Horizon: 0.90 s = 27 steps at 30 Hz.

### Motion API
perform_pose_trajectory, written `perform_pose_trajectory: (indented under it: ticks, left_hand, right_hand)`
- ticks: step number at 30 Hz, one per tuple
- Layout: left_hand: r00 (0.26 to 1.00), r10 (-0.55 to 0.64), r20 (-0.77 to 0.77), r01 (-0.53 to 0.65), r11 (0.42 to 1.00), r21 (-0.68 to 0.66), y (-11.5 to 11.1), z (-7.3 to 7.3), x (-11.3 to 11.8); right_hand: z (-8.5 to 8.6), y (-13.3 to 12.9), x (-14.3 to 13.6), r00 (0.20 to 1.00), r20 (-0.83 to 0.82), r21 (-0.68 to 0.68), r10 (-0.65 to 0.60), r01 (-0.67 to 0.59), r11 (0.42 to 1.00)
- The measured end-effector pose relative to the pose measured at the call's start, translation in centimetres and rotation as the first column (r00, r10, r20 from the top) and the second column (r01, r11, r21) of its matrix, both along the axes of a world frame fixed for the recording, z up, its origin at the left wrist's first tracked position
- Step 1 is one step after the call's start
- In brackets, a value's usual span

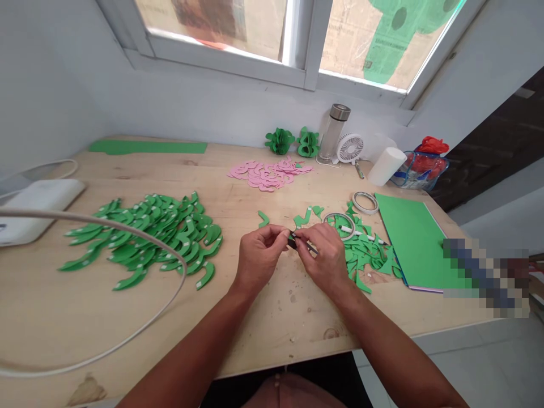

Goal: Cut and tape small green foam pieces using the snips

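Near the middle of the wooden table, my left hand [262, 253] and my right hand [322, 256] meet fingertip to fingertip. Between them is a small dark object [292, 240], pinched by the left fingers; the right fingers close on its other side, along with a thin dark stick-like piece. Its exact shape is mostly hidden. Just beyond the hands lie a curved green paper piece [263, 218] and another with a white patch [306, 217]. A heap of curved green pieces with white patches [157, 232] spreads to the left. Green scraps [369, 255] lie beside my right hand.
Tape rolls [365, 203] and a white pen [361, 233] lie by the scraps, green sheets [419, 241] at right. Pink cutouts [267, 174], green paper ornaments [279, 141], a bottle [334, 133] and a fan [350, 148] are behind. A white cable [164, 309] loops at left.
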<state>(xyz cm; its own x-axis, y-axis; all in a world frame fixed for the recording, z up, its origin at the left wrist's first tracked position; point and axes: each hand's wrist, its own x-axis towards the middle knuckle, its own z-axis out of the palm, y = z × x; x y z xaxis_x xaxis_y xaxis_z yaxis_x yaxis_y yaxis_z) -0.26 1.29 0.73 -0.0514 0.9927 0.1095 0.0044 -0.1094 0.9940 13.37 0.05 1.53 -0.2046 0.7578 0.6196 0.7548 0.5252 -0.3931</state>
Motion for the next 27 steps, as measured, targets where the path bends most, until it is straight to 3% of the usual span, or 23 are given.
perform_pose_trajectory:
  ticks: [27]
  left_hand:
    - [0.999,0.035,0.002,-0.035,0.999,0.005,-0.04,0.1,0.04]
  right_hand:
    - [-0.27,-0.09,-0.23,0.996,-0.09,-0.037,0.012,-0.015,0.999]
